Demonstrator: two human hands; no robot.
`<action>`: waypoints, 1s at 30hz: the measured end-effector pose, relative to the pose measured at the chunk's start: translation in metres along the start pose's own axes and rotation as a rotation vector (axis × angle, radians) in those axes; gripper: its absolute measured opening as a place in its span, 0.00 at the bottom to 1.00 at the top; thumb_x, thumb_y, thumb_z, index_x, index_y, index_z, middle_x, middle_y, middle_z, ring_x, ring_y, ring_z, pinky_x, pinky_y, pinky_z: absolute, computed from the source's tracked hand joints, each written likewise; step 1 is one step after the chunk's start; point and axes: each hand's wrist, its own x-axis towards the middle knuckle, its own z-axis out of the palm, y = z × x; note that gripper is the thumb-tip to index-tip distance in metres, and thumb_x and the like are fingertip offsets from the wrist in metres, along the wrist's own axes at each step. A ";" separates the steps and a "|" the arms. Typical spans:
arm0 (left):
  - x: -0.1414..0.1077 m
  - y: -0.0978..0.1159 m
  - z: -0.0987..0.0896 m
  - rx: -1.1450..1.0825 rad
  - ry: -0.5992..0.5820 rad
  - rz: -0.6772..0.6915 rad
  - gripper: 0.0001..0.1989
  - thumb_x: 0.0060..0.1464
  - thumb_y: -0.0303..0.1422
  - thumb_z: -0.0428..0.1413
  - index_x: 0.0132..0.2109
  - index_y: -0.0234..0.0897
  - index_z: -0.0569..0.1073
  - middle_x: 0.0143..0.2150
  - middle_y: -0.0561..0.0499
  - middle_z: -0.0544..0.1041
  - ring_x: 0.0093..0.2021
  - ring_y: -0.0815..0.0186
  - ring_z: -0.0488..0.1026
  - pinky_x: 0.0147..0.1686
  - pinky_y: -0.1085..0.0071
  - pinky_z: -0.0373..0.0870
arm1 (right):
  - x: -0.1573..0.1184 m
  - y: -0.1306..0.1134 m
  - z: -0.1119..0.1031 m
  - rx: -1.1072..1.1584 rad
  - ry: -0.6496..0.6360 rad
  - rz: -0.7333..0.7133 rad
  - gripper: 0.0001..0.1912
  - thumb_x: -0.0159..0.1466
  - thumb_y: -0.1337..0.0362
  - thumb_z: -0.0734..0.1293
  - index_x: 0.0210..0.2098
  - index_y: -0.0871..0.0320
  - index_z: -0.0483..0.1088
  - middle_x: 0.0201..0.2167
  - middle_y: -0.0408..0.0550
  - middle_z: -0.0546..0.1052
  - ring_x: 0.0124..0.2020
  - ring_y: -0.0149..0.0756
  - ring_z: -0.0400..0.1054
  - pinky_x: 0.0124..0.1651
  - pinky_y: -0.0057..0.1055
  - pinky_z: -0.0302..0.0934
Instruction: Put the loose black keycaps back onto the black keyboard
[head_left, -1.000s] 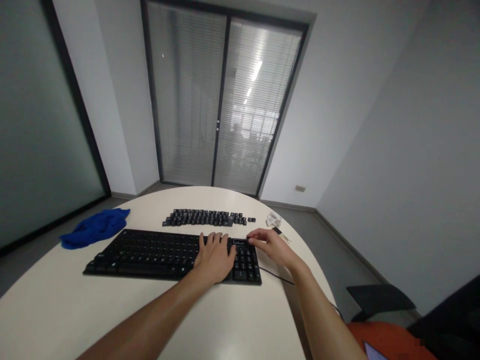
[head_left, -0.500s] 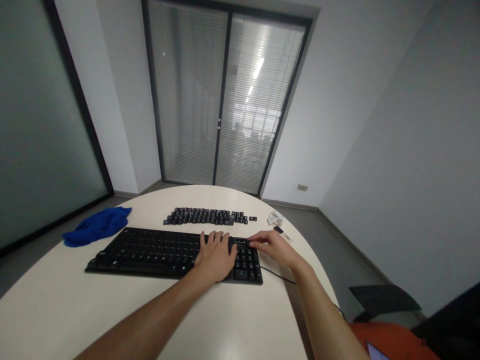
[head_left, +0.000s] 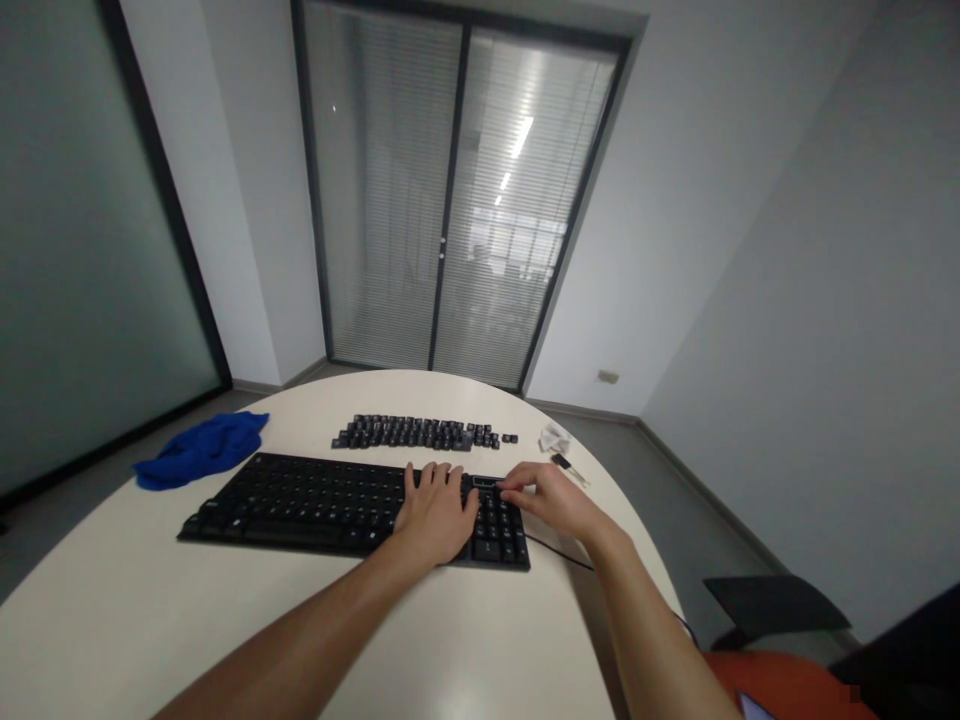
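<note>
A black keyboard [head_left: 315,505] lies across the table in front of me. My left hand [head_left: 436,512] rests flat over its right half, fingers spread toward the far edge. At the top right corner of the keyboard is my right hand [head_left: 544,495], thumb and index finger drawn together in a pinch. Whatever is between those fingertips, if anything, is too small to make out. Beyond the keyboard, loose black keycaps [head_left: 405,433] sit in rows, with a couple of single ones [head_left: 510,438] at their right end.
A crumpled blue cloth [head_left: 202,452] lies on the left of the round table [head_left: 420,640]. At the right are a white crumpled wrapper [head_left: 554,438] and a small tool with a black end [head_left: 561,461]. A black cable [head_left: 562,553] runs off the right side, toward an orange chair [head_left: 780,680].
The view has shifted slightly, so everything sits a little farther right. Both hands keep nearly the same places on the keyboard.
</note>
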 end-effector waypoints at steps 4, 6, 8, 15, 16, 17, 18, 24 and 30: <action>0.000 0.000 -0.001 0.001 -0.002 0.006 0.25 0.66 0.43 0.41 0.61 0.35 0.69 0.61 0.41 0.72 0.63 0.50 0.63 0.67 0.43 0.46 | 0.000 0.005 0.002 0.059 -0.010 0.001 0.13 0.66 0.58 0.66 0.39 0.57 0.81 0.41 0.51 0.82 0.41 0.42 0.75 0.47 0.35 0.66; 0.000 -0.001 0.000 0.005 0.000 0.008 0.25 0.67 0.43 0.41 0.61 0.35 0.69 0.61 0.41 0.72 0.63 0.50 0.63 0.67 0.43 0.46 | 0.000 0.009 0.004 0.108 0.018 0.029 0.15 0.67 0.56 0.65 0.44 0.57 0.80 0.43 0.51 0.82 0.43 0.44 0.75 0.48 0.36 0.66; 0.000 -0.001 0.001 0.010 0.002 0.006 0.25 0.67 0.43 0.40 0.61 0.36 0.69 0.62 0.41 0.72 0.63 0.50 0.63 0.67 0.43 0.46 | 0.000 0.013 0.006 0.129 0.064 0.058 0.18 0.67 0.54 0.64 0.48 0.57 0.78 0.45 0.52 0.81 0.44 0.44 0.74 0.49 0.38 0.66; 0.002 -0.002 0.006 0.009 0.012 0.005 0.25 0.67 0.43 0.40 0.60 0.36 0.69 0.62 0.41 0.72 0.63 0.50 0.63 0.67 0.42 0.45 | 0.003 0.019 0.015 0.116 0.116 0.182 0.23 0.63 0.51 0.68 0.51 0.60 0.76 0.45 0.55 0.80 0.41 0.44 0.74 0.48 0.40 0.66; 0.002 -0.002 0.006 0.010 0.010 0.005 0.25 0.67 0.43 0.40 0.60 0.36 0.69 0.61 0.41 0.72 0.63 0.50 0.63 0.67 0.42 0.45 | 0.004 0.019 0.016 0.131 0.098 0.197 0.24 0.62 0.51 0.69 0.50 0.61 0.76 0.45 0.55 0.80 0.42 0.45 0.74 0.49 0.41 0.65; 0.002 -0.002 0.006 0.011 0.008 0.004 0.25 0.67 0.43 0.40 0.60 0.36 0.69 0.61 0.41 0.72 0.63 0.50 0.63 0.67 0.42 0.45 | 0.004 0.019 0.016 0.157 0.077 0.208 0.24 0.62 0.51 0.69 0.50 0.62 0.76 0.45 0.56 0.81 0.43 0.46 0.74 0.50 0.41 0.65; 0.002 -0.002 0.006 0.012 0.005 0.004 0.25 0.67 0.43 0.40 0.60 0.36 0.69 0.61 0.41 0.72 0.63 0.50 0.63 0.67 0.41 0.44 | 0.005 0.019 0.016 0.190 0.057 0.214 0.24 0.62 0.50 0.69 0.49 0.62 0.77 0.45 0.56 0.81 0.44 0.46 0.74 0.51 0.41 0.64; 0.001 -0.001 0.001 0.000 -0.012 0.006 0.25 0.67 0.43 0.40 0.61 0.35 0.69 0.62 0.40 0.71 0.64 0.49 0.62 0.67 0.42 0.44 | 0.007 0.021 0.016 0.309 0.035 0.249 0.25 0.57 0.49 0.72 0.45 0.62 0.78 0.43 0.55 0.82 0.43 0.47 0.74 0.51 0.41 0.63; 0.001 -0.001 0.000 -0.006 -0.011 0.006 0.25 0.66 0.43 0.40 0.60 0.35 0.69 0.61 0.40 0.72 0.63 0.49 0.63 0.67 0.42 0.44 | 0.011 0.026 0.017 0.334 0.040 0.285 0.25 0.53 0.50 0.75 0.43 0.62 0.78 0.41 0.54 0.81 0.41 0.45 0.73 0.48 0.40 0.63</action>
